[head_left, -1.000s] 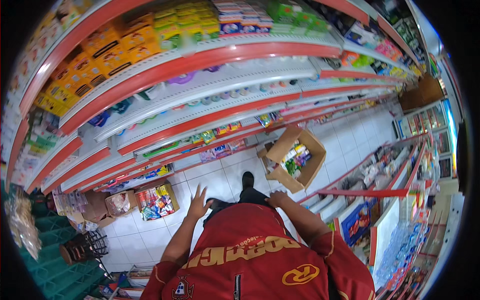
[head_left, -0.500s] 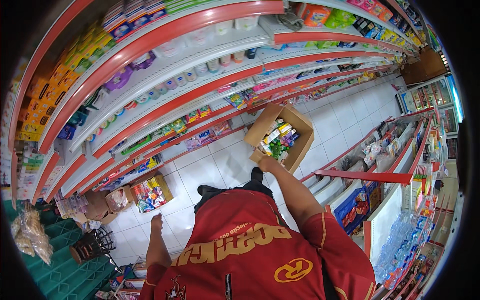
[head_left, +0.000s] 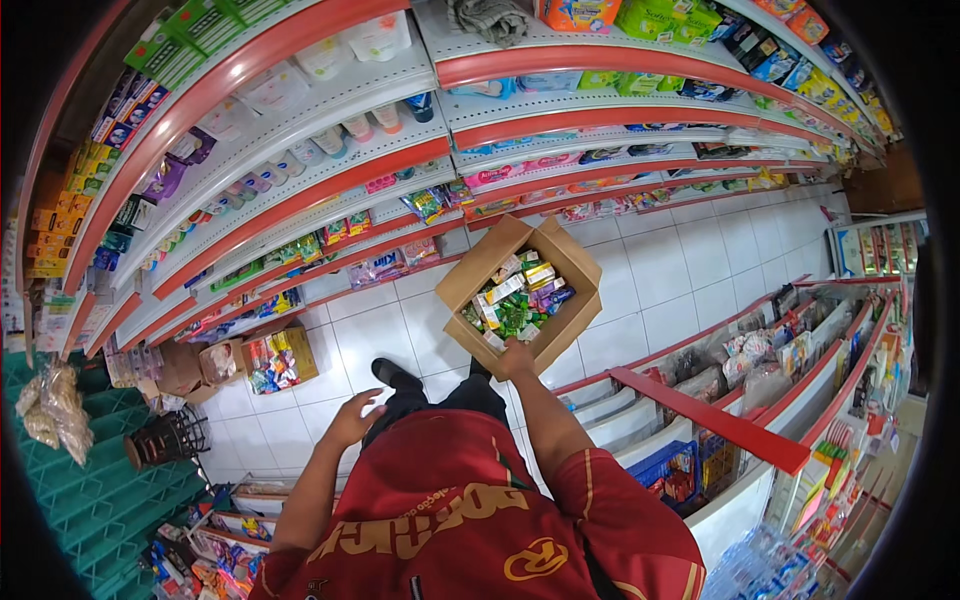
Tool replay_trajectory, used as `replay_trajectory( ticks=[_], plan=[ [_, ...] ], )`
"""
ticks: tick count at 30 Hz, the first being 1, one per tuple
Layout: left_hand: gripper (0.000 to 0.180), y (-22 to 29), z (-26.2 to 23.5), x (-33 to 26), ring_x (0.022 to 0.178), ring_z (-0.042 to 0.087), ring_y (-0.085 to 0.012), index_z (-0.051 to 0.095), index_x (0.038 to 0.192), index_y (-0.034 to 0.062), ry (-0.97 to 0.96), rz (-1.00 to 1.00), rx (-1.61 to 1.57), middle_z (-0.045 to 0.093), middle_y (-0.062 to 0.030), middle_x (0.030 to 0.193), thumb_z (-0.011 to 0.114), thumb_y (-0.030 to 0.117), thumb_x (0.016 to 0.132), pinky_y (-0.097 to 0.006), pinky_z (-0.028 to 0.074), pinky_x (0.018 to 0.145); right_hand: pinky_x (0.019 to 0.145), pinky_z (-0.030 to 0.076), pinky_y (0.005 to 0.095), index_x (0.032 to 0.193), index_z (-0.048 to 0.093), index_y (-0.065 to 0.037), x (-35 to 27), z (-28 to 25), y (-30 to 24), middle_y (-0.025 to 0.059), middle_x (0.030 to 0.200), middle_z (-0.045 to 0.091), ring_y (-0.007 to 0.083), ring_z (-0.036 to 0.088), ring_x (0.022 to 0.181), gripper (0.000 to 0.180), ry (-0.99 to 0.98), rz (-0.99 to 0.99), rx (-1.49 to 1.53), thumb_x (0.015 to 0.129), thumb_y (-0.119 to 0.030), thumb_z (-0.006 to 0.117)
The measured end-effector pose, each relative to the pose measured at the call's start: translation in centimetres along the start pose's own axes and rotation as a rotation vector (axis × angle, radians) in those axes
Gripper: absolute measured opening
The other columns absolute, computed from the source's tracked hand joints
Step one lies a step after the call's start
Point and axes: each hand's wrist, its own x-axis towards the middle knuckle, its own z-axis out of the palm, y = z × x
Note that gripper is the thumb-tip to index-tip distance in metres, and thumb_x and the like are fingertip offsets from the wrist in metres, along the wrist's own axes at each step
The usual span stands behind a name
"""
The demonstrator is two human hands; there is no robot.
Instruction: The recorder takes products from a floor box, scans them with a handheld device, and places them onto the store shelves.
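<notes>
Cardboard box [head_left: 470, 282] here, flaps up, small packs [head_left: 515, 303] heaped inside; right hand [head_left: 517, 359] gripping its near edge, left hand [head_left: 353, 417] empty, fingers loosely spread!

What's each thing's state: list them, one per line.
Large brown cardboard box: open, filled with small colourful packages
Bare right hand: at that box's near edge, grip unclear
Bare left hand: open, empty
Smaller brown cardboard box: open, filled
Grey cloth: crumpled
</notes>
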Motion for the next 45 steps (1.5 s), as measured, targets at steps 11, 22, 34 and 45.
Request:
replay_trajectory(
  ticks=[11,22,34,45],
  plan=[
    [0.054,-12.5,-0.8,-8.8,0.110,0.071,-0.0311,0.058,0.139,0.0037,0.110,-0.491,0.240,0.066,-0.0197,0.133,0.069,0.036,0.097,-0.039,0.055,0.095,0.105,0.049,0.0449,0.128,0.062,-0.002,8.0,2.9,4.5,0.0262,0.131,0.064,0.0396,0.061,0.124,0.046,-0.288,0.038,-0.039,0.088,-0.024,0.062],
    [0.054,-6.5,-1.0,-6.6,0.114,0.069,-0.0307,0.057,0.140,0.0051,0.006,-0.484,0.127,0.065,-0.0185,0.135,0.068,0.037,0.098,-0.040,0.054,0.096,0.105,0.049,0.0458,0.134,0.055,-0.003,8.3,6.6,4.0,0.0258,0.132,0.064,0.0401,0.062,0.124,0.049,-0.306,0.132,0.126,0.091,-0.023,0.058],
    [0.051,-8.5,-4.9,-4.4,0.116,0.067,-0.0312,0.059,0.138,0.0040,0.012,-0.419,0.165,0.065,-0.0176,0.134,0.068,0.035,0.098,-0.039,0.053,0.098,0.106,0.048,0.0531,0.134,0.060,-0.018,10.8,7.3,1.3,0.0206,0.137,0.057,0.0422,0.055,0.129,0.050,-0.143,0.142,0.015,0.088,-0.035,0.066],
    [0.053,-13.5,-9.3,-5.7,0.113,0.069,-0.0309,0.060,0.137,0.0044,0.031,-0.407,0.219,0.065,-0.0179,0.135,0.068,0.038,0.098,-0.039,0.054,0.097,0.112,0.040,0.0595,0.135,0.065,-0.038,12.5,7.4,-0.5,0.0209,0.144,0.048,0.0418,0.050,0.134,0.047,-0.220,0.140,-0.017,0.089,-0.051,0.064]
  ],
)
